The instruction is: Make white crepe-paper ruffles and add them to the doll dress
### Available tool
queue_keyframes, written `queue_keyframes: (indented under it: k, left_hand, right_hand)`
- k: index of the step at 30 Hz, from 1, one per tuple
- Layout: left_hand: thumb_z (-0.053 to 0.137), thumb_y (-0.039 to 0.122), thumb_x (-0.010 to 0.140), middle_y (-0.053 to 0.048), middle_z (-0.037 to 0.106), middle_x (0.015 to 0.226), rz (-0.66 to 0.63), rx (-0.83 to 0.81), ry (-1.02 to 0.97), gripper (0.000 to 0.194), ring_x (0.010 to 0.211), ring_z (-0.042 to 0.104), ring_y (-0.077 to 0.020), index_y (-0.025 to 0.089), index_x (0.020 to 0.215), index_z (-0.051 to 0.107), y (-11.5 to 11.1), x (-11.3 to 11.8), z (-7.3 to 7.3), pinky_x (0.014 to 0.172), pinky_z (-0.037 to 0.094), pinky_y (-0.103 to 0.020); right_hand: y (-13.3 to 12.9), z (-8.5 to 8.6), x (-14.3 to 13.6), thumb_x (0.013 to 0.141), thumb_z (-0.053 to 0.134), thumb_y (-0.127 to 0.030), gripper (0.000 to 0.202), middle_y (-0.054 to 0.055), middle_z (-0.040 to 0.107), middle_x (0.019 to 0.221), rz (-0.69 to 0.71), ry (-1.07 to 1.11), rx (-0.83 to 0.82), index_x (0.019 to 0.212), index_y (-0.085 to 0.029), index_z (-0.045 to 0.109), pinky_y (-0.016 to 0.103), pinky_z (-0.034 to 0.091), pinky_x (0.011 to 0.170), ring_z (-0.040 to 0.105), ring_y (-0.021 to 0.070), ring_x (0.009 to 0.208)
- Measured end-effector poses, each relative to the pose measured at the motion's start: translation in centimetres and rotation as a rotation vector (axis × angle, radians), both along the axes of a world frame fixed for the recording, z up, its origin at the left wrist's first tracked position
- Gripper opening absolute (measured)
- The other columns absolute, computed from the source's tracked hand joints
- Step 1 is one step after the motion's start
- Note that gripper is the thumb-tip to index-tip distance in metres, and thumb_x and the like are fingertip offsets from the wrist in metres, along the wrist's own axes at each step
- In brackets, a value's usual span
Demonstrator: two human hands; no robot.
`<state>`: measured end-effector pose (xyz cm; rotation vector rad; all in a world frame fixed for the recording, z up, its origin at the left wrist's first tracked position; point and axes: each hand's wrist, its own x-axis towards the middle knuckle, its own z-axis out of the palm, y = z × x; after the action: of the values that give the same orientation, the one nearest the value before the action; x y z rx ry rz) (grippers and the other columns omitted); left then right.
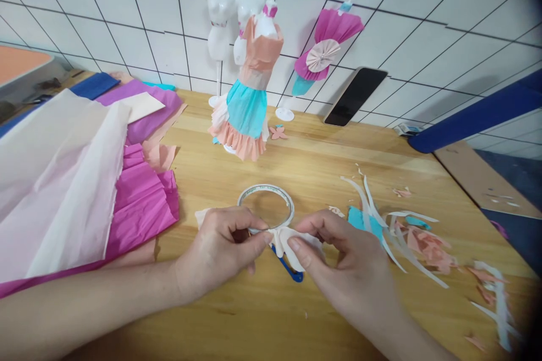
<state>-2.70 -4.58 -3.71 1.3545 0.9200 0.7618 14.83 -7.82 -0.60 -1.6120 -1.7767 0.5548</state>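
White, softly pleated paper (280,240) is held between two bare hands, low over the middle of a wooden counter (203,316). The left hand's (224,240) grip is narrow: thumb and forefinger press together on the paper's left end. The right hand's (342,254) grip is a little wider, thumb in front and forefinger at the upper edge, pinching the paper's right part. Just beyond the paper is a ring of tape (292,208); partly hidden beneath it lies a blue object (292,272). To the right are scattered paper scraps (427,245); to the left, white (63,180) and magenta sheets (144,206) overlap. Farther back, a small dress form wears a peach-and-turquoise dress (248,104), near a leaning phone (355,96).
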Motion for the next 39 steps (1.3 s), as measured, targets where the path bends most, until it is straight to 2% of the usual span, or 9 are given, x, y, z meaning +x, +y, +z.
queue_keyframes:
  k: [7,11,21,25,31,39]
  left_hand:
    - [0.06,0.028,0.079,0.002,0.053,0.058,-0.009,-0.014,-0.007,0.017,0.037,0.052,-0.0059,0.012,0.074,0.064,0.17,0.02,0.27,0.035,0.037,-0.014]
    - [0.061,0.028,0.078,0.003,0.053,0.058,0.003,-0.023,-0.004,0.017,0.037,0.052,-0.0056,0.012,0.073,0.064,0.26,0.15,0.37,0.035,0.036,-0.014]
    - [0.061,0.028,0.078,0.003,0.053,0.056,0.028,-0.015,0.002,0.017,0.036,0.051,-0.0055,0.012,0.074,0.065,0.24,0.18,0.46,0.035,0.036,-0.014]
    - [0.06,0.029,0.078,0.002,0.053,0.057,0.017,0.013,0.003,0.018,0.036,0.052,-0.0055,0.012,0.075,0.066,0.19,0.15,0.43,0.035,0.036,-0.014]
    - [0.06,0.029,0.079,0.0,0.056,0.06,0.006,0.062,0.031,0.019,0.038,0.055,-0.0081,0.012,0.075,0.065,-0.13,0.0,0.1,0.036,0.039,-0.016]
    - [0.059,0.031,0.081,-0.002,0.059,0.063,0.0,0.075,0.019,0.021,0.039,0.056,-0.0089,0.011,0.078,0.066,-0.18,-0.11,-0.33,0.036,0.041,-0.017]
  right_hand:
    - [-0.04,-0.14,-0.25,0.077,0.055,-0.019,0.016,-0.006,0.056,0.048,0.011,-0.022,0.041,0.061,-0.022,0.056,0.02,0.043,0.043,0.053,0.0103,0.043]
    - [-0.06,0.08,-0.11,0.075,0.055,-0.018,0.008,-0.006,0.06,0.052,-0.003,-0.032,0.118,0.069,-0.023,0.059,0.02,0.044,0.044,0.054,0.0107,0.044]
    - [0.3,0.07,0.05,0.073,0.059,-0.02,0.008,-0.004,0.063,0.054,-0.063,-0.005,0.001,0.068,-0.023,0.063,0.021,0.045,0.043,0.056,0.0125,0.046]
    - [0.14,0.21,0.02,0.075,0.058,-0.018,0.016,-0.005,0.056,0.049,-0.024,-0.017,0.036,0.059,-0.022,0.057,0.021,0.042,0.043,0.051,0.011,0.045]
    - [-0.17,0.29,-0.14,0.079,0.053,-0.011,0.018,-0.004,0.055,0.06,0.101,0.056,0.141,0.065,-0.022,0.05,0.023,0.04,0.05,0.051,0.0107,0.054]
    - [-0.15,-0.27,-0.32,0.079,0.054,-0.01,0.015,-0.003,0.059,0.063,0.077,0.075,0.101,0.07,-0.022,0.054,0.024,0.043,0.052,0.055,0.0121,0.057]
